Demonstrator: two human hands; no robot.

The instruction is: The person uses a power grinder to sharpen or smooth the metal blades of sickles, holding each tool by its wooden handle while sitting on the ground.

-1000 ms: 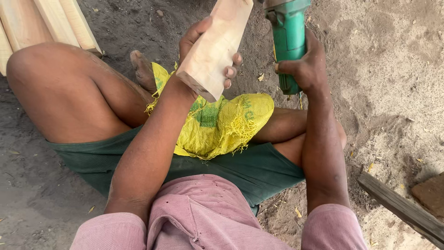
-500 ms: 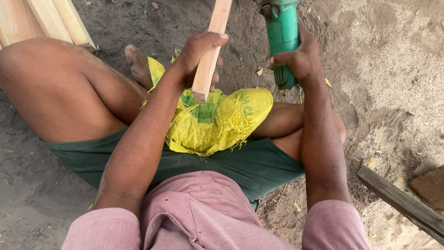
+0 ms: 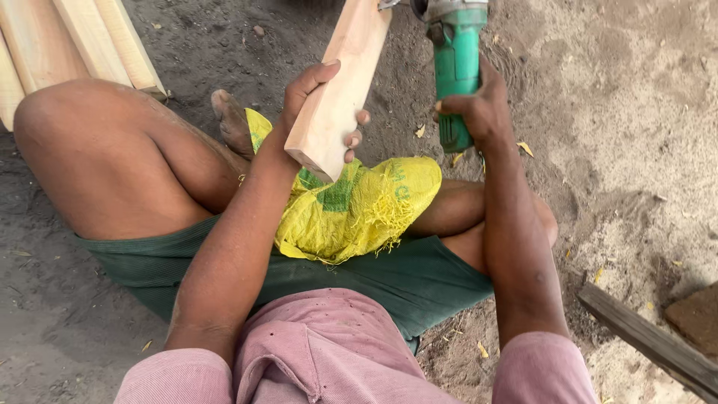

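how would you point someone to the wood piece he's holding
Start at the yellow sack on the person's lap. Just above it the left hand grips a pale plank, tilted upward. Unlike the planks stacked on the ground, it is held beside the green grinder.

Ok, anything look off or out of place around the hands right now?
The yellow woven sack draped over the lap is frayed, with loose threads along its edge. The left hand holds the wooden piece freehand, unclamped, right beside the green grinder in the right hand, above bare legs. Nothing is spilled.
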